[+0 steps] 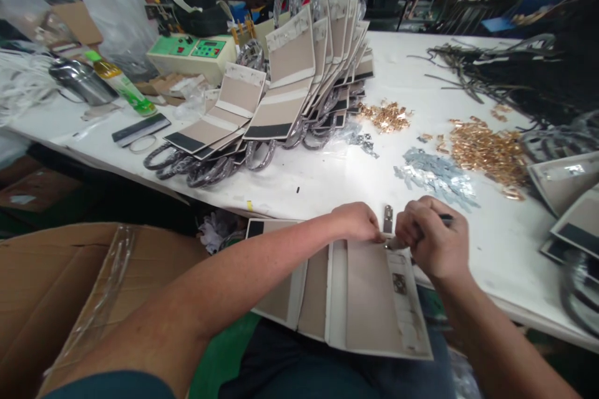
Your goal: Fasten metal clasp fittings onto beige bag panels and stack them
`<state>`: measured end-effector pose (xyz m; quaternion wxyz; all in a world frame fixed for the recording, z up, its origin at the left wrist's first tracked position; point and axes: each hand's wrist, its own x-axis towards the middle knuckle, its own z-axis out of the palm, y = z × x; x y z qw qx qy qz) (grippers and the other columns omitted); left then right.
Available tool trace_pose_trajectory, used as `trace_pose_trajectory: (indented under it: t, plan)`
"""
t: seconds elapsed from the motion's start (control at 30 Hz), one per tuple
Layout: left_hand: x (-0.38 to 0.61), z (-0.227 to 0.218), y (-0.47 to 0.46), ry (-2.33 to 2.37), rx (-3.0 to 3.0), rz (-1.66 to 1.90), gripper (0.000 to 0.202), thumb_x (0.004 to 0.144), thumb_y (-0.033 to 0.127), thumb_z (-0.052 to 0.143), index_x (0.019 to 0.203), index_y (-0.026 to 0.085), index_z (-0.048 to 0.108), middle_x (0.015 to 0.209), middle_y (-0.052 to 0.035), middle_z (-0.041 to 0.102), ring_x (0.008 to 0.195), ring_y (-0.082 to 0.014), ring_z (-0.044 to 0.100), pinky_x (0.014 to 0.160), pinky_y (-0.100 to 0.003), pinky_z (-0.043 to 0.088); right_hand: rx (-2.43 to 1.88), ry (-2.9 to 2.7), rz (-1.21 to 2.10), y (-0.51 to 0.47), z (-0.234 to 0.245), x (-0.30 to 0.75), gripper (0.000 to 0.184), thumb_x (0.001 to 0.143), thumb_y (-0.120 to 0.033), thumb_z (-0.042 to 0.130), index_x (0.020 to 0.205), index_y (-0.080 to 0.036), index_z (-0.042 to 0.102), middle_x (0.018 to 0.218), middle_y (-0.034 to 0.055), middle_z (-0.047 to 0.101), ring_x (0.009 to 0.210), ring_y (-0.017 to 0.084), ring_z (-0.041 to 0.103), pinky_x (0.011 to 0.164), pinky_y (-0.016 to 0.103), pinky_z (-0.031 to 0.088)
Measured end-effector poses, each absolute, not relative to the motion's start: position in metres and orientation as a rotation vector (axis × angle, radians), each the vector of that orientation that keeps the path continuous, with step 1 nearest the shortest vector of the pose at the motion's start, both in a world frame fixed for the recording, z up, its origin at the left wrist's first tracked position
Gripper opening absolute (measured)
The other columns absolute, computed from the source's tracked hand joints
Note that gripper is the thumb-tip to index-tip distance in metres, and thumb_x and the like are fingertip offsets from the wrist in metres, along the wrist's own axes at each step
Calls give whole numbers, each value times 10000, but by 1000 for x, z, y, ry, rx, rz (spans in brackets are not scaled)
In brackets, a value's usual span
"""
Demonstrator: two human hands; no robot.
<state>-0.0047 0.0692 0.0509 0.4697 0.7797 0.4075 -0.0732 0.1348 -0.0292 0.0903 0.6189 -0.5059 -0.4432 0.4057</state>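
Note:
A beige handbag panel [369, 305] with white strips lies open across my lap and against the table's front edge. At its upper edge my left hand [358, 221] is closed, fingertips pinched on the panel's rim. My right hand [433, 230] is wrapped round a hand tool [397, 242] whose dark end shows behind the fist. Its pale tip meets the panel beside my left fingertips; the tool's exact kind is hidden. A small metal plate [399, 283] sits on the panel's white strip. Another metal piece [388, 215] lies on the table between my hands.
Grey metal plates [437, 174] and gold-coloured fittings [489, 149] lie in piles ahead. Stacked bag panels [285, 84] with wrapped handles stand beyond. More panels [580, 218] are at the right. A drink bottle [121, 84] lies tilted by a green-topped machine [191, 53]. A cardboard box [98, 287] stands left.

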Motion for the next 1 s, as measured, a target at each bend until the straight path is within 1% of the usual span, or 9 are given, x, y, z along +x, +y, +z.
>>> trace_pose_trajectory:
  t: [0.17, 0.3, 0.43, 0.53, 0.6, 0.7, 0.77, 0.87, 1.0]
  plan:
    - [-4, 52, 70, 1000, 1939, -204, 245, 763, 458, 806, 829, 222, 811, 791, 5, 736, 767, -174, 650, 640, -277, 424, -1044, -900, 856, -31, 82, 141, 408, 930, -353, 773, 641, -249, 504, 502, -71, 382, 412, 125, 422, 391, 280, 368]
    - [-3, 53, 71, 1005, 1944, -218, 305, 774, 513, 806, 870, 224, 822, 812, 2, 749, 783, -180, 657, 673, -280, 443, -1075, -847, 927, -30, 70, 140, 399, 920, -311, 750, 636, -246, 477, 495, -75, 398, 407, 113, 404, 392, 257, 340]
    - [-6, 60, 63, 1020, 2022, -193, 303, 825, 517, 766, 903, 229, 815, 839, -9, 757, 829, -200, 683, 709, -285, 474, -1115, -897, 903, -27, 64, 135, 409, 907, -373, 742, 651, -261, 443, 485, -76, 410, 400, 117, 399, 385, 254, 339]
    - [-18, 63, 39, 1064, 2226, 65, 313, 900, 467, 708, 1085, 227, 784, 1030, -47, 766, 966, -234, 697, 842, -332, 531, -1163, -959, 850, -28, 64, 135, 431, 901, -448, 743, 651, -269, 442, 476, -63, 436, 394, 127, 421, 384, 267, 356]
    - [-32, 61, 13, 1016, 2402, 328, 412, 943, 477, 683, 1258, 213, 716, 1217, -94, 723, 1131, -268, 664, 986, -390, 533, -1178, -986, 836, -29, 65, 136, 424, 903, -467, 742, 657, -269, 458, 476, -57, 451, 398, 130, 427, 391, 269, 367]
    - [-58, 51, -36, 761, 2600, 470, 671, 947, 666, 653, 1427, 198, 612, 1440, -145, 623, 1328, -316, 566, 1192, -493, 425, -1181, -1010, 830, -29, 63, 137, 421, 908, -491, 732, 669, -273, 462, 474, -60, 451, 392, 128, 413, 384, 264, 356]
    - [-73, 41, -66, 556, 2708, 383, 795, 953, 739, 597, 1532, 199, 518, 1589, -153, 526, 1465, -346, 461, 1311, -578, 230, -1174, -1019, 839, -28, 63, 137, 432, 906, -511, 731, 670, -275, 457, 468, -64, 445, 382, 125, 401, 376, 260, 346]
    - [-79, 27, -97, 497, 2802, 157, 881, 954, 630, 668, 1647, 190, 347, 1738, -159, 324, 1611, -363, 254, 1336, -640, 43, -1167, -1023, 852, -28, 63, 136, 442, 898, -528, 735, 670, -272, 456, 460, -71, 443, 378, 123, 397, 376, 256, 354]
    - [-68, 20, -105, 643, 2834, 20, 867, 928, 381, 697, 1671, 192, 292, 1786, -162, 179, 1657, -365, 124, 1327, -665, 43, -1158, -1010, 865, -30, 66, 136, 438, 903, -508, 737, 664, -269, 459, 464, -69, 452, 387, 124, 406, 381, 256, 364]
